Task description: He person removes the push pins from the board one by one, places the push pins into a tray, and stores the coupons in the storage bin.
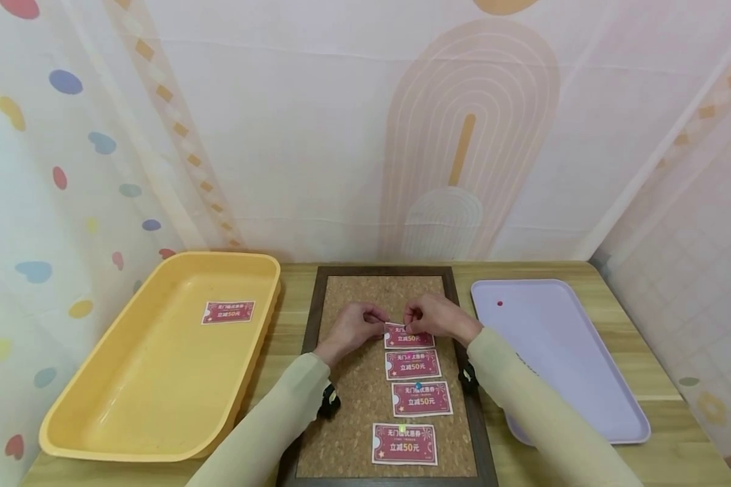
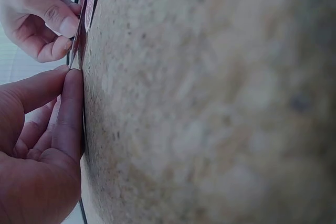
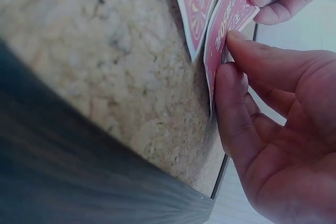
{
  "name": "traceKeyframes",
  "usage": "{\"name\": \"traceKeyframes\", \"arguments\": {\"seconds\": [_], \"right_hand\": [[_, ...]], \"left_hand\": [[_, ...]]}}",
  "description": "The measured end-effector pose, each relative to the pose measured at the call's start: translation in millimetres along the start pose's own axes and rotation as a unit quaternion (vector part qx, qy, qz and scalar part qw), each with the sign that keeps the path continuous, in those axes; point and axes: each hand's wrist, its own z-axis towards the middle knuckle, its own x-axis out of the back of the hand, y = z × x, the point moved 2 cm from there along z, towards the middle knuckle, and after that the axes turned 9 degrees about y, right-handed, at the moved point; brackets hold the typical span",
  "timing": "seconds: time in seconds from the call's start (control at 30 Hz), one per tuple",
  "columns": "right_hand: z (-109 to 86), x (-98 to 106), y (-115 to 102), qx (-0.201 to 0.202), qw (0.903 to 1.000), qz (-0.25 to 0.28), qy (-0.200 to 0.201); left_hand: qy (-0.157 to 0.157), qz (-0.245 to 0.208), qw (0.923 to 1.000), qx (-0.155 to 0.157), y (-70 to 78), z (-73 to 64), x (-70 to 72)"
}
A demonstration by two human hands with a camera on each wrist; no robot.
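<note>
Several red paper coupons lie in a column on a framed corkboard (image 1: pixel 353 433). My left hand (image 1: pixel 356 328) pinches the upper left corner of the topmost coupon (image 1: pixel 411 339) between thumb and fingertips. At its upper edge, nearer the middle, the thumb and forefinger of my right hand (image 1: pixel 435 314) pinch the same coupon; whatever lies between those fingertips is hidden. In the right wrist view this coupon (image 3: pixel 223 30) bends and tilts up off the cork. Below it, the second coupon (image 1: pixel 413 367) bears a pink pushpin (image 1: pixel 409 356), the third a blue pushpin (image 1: pixel 418 385), the lowest a yellow-green pushpin (image 1: pixel 402 428).
A deep yellow tray (image 1: pixel 158 379) stands left of the board with one more coupon (image 1: pixel 228 312) in it. To the right lies a flat lilac tray (image 1: pixel 560 338), holding a red pushpin (image 1: pixel 500 304); my right sleeve crosses over it. A patterned curtain hangs behind the wooden table.
</note>
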Motion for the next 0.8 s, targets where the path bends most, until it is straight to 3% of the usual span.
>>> {"name": "traceKeyframes", "arguments": {"seconds": [0.23, 0.5, 0.8], "right_hand": [[-1.8, 3, -2, 0.005, 0.9999, 0.004, -0.011], [-1.2, 9, 3, -0.020, 0.9992, 0.031, -0.017], [-4.1, 16, 7, -0.023, 0.9990, 0.024, 0.030]], "left_hand": [[-0.003, 0.001, 1.0000, 0.009, 2.2, -0.9, 2.3], [0.002, 0.005, 1.0000, 0.007, 2.3, 2.2, 0.9], [0.025, 0.008, 0.9995, 0.014, 7.5, 3.4, -1.0]]}}
